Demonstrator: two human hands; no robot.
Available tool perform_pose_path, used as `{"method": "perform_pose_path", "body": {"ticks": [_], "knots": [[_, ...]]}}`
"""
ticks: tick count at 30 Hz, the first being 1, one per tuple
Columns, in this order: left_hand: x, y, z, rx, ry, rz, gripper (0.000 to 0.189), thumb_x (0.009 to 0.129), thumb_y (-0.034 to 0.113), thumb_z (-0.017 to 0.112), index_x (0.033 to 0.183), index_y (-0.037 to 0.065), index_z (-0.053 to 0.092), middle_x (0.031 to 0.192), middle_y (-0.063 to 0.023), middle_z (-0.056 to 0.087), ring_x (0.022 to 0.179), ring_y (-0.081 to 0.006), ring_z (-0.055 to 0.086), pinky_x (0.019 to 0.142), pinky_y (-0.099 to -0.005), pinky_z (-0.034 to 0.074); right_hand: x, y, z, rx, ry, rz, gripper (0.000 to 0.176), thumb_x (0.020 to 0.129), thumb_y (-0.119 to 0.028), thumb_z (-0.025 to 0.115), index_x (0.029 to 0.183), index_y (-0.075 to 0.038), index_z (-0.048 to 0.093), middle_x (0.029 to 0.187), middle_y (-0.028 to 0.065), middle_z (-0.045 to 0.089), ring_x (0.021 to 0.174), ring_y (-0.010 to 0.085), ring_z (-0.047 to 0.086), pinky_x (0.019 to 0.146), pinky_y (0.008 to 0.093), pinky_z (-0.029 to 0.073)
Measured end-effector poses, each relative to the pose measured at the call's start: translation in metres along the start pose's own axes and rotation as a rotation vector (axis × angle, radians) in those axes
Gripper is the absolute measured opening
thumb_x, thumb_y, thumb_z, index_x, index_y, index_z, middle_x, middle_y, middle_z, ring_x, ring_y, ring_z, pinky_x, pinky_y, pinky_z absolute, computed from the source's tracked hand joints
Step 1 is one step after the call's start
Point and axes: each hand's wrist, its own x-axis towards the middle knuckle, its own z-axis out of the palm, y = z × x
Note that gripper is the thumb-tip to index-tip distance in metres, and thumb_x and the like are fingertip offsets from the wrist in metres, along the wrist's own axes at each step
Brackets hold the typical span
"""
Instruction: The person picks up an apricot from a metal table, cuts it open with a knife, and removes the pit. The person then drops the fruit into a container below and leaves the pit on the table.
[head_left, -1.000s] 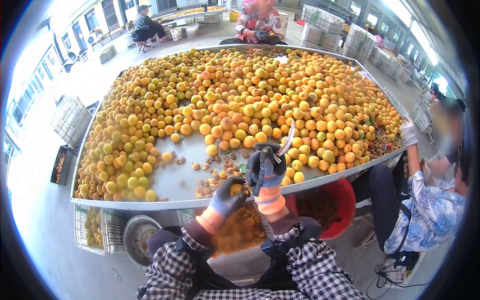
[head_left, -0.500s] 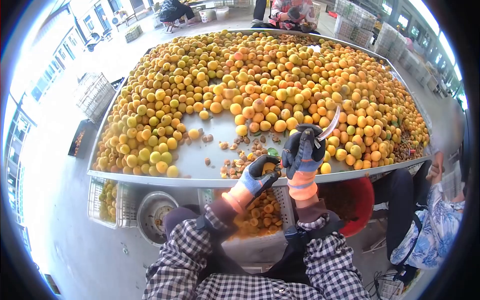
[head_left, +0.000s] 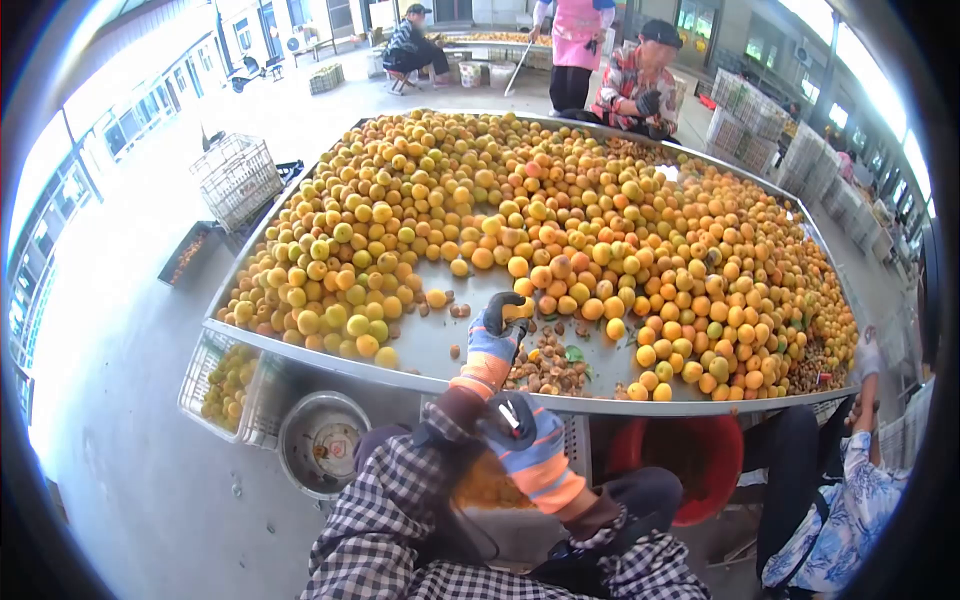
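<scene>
My left hand, in a dark-palmed glove, is raised over the near edge of the metal table. Thumb and forefinger curl around a yellow-orange apricot. Lower down, my right hand is over the crate of cut apricots, close to my left wrist. Its gloved fingers are closed on a knife, of which only a short pale glint shows. Pits and scraps lie on the tabletop just right of my left hand. A large heap of whole apricots covers much of the table.
Under the table edge stand a white crate of apricots, a metal basin and a red tub. A person in a blue-patterned top sits at my right. Others are beyond the table, one in a pink apron.
My right hand has come down and left, off the table to above the crate. The left hand has risen slightly with an apricot. The view has tilted up, showing more of the people behind.
</scene>
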Motion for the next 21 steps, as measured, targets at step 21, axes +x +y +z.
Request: {"method": "perform_pose_path", "body": {"ticks": [21], "knots": [[-0.027,0.071,0.004,0.912,0.006,0.264,0.057,0.070,0.004,0.064,0.125,0.013,0.051,0.108,-0.0180,0.058,0.098,-0.0360,0.060,0.082,-0.0410,0.051,-0.049,-0.026,-0.008,0.168,0.394,-0.051,0.023,0.076,0.002,0.072,0.096,-0.005,0.062,0.085,0.0033,0.064,0.075,0.0134,0.059,0.071,0.0276,0.049]]}}
